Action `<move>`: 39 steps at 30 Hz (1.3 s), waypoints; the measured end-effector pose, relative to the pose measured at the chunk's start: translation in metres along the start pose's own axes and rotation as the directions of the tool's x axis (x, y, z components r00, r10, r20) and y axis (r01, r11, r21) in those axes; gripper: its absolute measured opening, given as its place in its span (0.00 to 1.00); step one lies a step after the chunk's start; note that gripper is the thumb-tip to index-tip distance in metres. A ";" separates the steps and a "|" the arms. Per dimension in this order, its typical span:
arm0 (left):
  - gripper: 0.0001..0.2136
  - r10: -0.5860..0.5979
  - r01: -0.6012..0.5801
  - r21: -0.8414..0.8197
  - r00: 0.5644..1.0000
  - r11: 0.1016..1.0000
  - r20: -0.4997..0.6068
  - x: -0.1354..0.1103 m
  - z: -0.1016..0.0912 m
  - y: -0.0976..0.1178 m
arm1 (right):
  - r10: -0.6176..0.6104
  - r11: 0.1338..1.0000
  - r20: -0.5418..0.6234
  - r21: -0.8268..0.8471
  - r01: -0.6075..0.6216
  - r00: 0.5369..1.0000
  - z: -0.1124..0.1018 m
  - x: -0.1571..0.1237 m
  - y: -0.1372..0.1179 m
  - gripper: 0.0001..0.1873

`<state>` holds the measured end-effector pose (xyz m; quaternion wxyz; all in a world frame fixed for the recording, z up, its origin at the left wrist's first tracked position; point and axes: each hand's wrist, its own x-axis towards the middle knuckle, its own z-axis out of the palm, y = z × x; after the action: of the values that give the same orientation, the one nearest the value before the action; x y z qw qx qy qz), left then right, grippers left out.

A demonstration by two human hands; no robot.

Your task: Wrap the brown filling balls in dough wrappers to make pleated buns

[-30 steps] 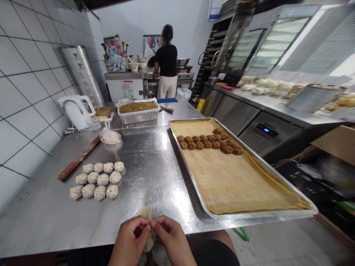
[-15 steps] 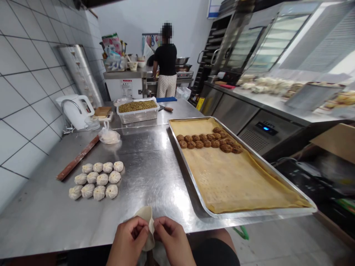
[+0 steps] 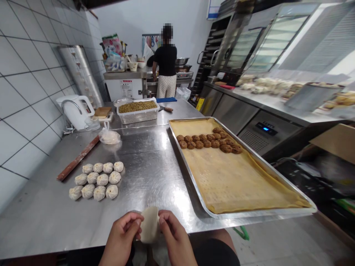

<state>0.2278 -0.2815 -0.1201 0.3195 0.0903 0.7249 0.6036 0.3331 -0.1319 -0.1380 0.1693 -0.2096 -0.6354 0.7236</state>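
Observation:
At the near edge of the steel table, my left hand and my right hand both pinch a flat pale piece of dough held upright between them. My fingers are closed on its left and right edges. Several pleated raw dough buns lie in rows on the table to the left. On the right stands a metal baking tray lined with yellow paper, with several brown coated pieces in two rows at its far end.
A wooden rolling pin, a small plastic bag, a white kettle and a tub of green-brown seeds sit further back. A person in a black top stands at the far counter. Display cases run along the right.
The dough piece has been turned and spread wider between my hands, its flat face now toward me. My hands have moved slightly apart and lower.

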 end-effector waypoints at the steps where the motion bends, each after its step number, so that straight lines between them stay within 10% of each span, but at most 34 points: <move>1: 0.25 0.005 -0.005 -0.025 1.000 1.000 0.014 -0.001 0.002 0.001 | -0.026 1.000 0.014 -0.004 0.027 1.000 0.001 0.001 -0.001 0.15; 14: 0.23 -0.002 0.021 -0.145 0.992 0.989 0.129 -0.001 0.014 -0.003 | -0.081 0.986 0.065 -0.142 0.089 0.995 0.004 -0.006 -0.012 0.16; 23: 0.22 0.099 -0.097 -0.126 0.995 0.987 0.008 -0.008 0.021 -0.003 | 0.195 0.895 -0.031 0.414 -0.165 0.980 0.004 0.005 0.017 0.21; 34: 0.28 0.092 -0.107 -0.141 0.990 0.984 -0.112 -0.006 0.031 0.000 | 0.059 0.998 -0.028 0.012 -0.058 0.998 0.012 0.008 -0.016 0.19; 39: 0.22 0.191 -0.188 0.064 0.980 0.980 -0.057 -0.003 0.019 0.010 | 0.108 0.981 -0.128 0.175 -0.085 0.986 0.007 0.005 0.000 0.20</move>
<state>0.2380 -0.2651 -0.1107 0.2348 0.1491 0.7398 0.6126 0.3254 -0.1354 -0.1376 0.1943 -0.2743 -0.5479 0.7661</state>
